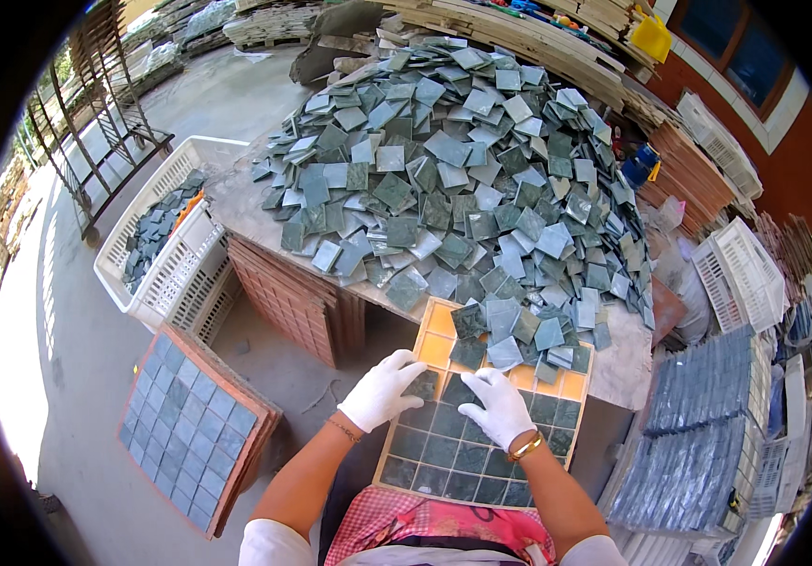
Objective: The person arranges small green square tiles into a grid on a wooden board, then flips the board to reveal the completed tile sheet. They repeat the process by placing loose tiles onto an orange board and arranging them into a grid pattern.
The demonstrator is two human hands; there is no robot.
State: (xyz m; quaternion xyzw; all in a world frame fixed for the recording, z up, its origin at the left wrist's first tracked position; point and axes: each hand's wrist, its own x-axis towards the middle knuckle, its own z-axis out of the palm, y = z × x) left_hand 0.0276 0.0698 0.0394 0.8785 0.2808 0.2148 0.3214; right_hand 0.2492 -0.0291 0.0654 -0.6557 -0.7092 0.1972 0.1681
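Observation:
A yellow-orange tray with a raised grid (435,349) rests in front of me, its near rows filled with square dark green stone tiles (439,453). My left hand (378,393), in a white glove, pinches a green stone tile (422,385) by its edge at the tray's left side. Close by, my white-gloved right hand (502,409) has thumb and finger on another green tile (455,390) at the grid's middle. Loose tiles (506,325) lie over the tray's far part, covering some cells.
A big heap of stone tiles (444,170) covers the table beyond the tray. To the left stand a white crate of tiles (128,236), stacked red-brown grid trays (288,297) and a filled tray (184,415). Bundled tile sheets (694,453) are piled at right.

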